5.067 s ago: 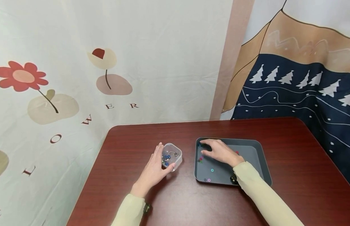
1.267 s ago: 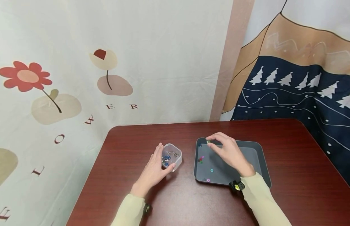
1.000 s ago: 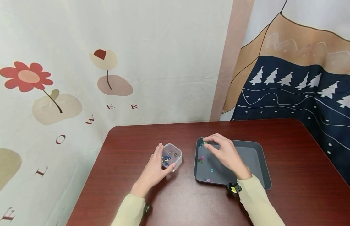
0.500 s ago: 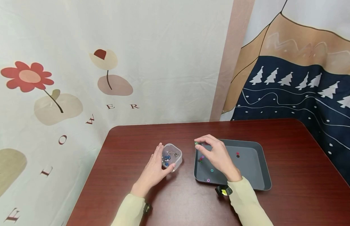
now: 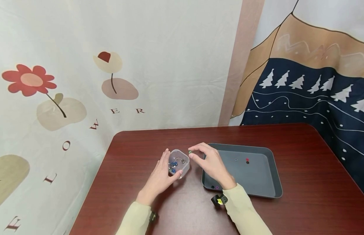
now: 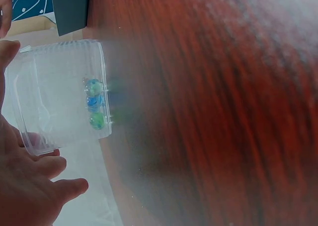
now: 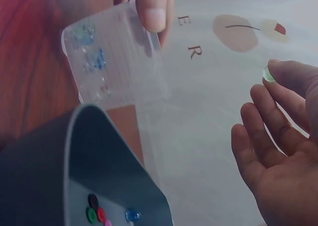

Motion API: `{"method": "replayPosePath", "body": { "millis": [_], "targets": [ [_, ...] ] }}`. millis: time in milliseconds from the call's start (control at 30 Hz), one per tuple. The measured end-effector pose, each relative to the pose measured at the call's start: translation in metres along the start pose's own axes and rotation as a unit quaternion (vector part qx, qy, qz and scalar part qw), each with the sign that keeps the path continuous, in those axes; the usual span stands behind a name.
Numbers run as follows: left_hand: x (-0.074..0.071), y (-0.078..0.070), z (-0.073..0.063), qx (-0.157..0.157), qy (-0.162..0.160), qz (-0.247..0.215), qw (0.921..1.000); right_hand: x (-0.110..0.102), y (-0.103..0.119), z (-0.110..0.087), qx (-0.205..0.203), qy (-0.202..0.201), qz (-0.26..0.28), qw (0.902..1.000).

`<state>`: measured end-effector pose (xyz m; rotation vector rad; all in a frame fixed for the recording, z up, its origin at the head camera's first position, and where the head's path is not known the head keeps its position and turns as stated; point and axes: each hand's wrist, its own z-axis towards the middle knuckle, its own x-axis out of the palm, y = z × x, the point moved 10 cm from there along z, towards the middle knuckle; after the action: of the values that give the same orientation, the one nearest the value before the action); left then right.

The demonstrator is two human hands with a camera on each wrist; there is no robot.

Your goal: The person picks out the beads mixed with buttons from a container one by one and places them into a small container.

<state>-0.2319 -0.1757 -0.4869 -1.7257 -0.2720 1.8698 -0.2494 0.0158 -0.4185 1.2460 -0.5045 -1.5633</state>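
Note:
In the head view my left hand (image 5: 158, 181) holds a clear plastic box (image 5: 185, 167) on the table, thumb on its near side and fingers along its left. Several blue, green and clear glass marbles (image 6: 95, 104) lie on the box's bottom. Thumb and index finger of my right hand (image 5: 209, 163) pinch a green glass marble (image 7: 269, 75) just right of the box's rim, above the table. The other right fingers are spread apart from it. The grey tray (image 5: 261, 179) stands behind and below that hand, which covers part of its left side.
Small rings lie in the tray, among them a red ring (image 5: 247, 159) and a pink ring (image 5: 217, 187). A blue marble (image 7: 132, 215) sits in the tray near a green ring (image 7: 91, 215). A printed curtain (image 5: 170, 65) hangs behind the table (image 5: 135, 147).
My right hand has picked up the green marble and carried it left, from the tray's back left corner to beside the box. The left hand and box have stayed in place.

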Motion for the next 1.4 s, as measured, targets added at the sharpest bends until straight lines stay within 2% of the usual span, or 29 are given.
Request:
{"method": "replayPosePath", "body": {
  "millis": [333,700,833,1000,1100,1400],
  "targets": [
    [0.0,0.0,0.0,-0.001,0.004,0.0,1.0,0.026,-0.002,0.004,-0.003,0.025,0.026,0.9993],
    [0.0,0.001,0.001,0.006,0.0,0.0,1.0,0.049,0.004,0.006,-0.028,0.055,-0.006,0.9981],
    [0.0,0.0,0.001,0.004,0.002,-0.004,1.0,0.054,0.005,0.006,-0.044,0.055,-0.065,0.9954],
    [0.001,0.001,0.001,0.005,0.004,-0.001,1.0,0.058,0.01,0.006,-0.082,0.041,-0.159,0.983],
    [0.001,0.001,0.001,0.006,0.004,-0.001,1.0,0.06,0.01,0.006,-0.092,0.039,-0.174,0.9797],
    [0.001,0.0,0.001,0.007,0.005,0.0,1.0,0.065,0.007,0.005,-0.096,0.041,-0.18,0.9782]
  ]
}}
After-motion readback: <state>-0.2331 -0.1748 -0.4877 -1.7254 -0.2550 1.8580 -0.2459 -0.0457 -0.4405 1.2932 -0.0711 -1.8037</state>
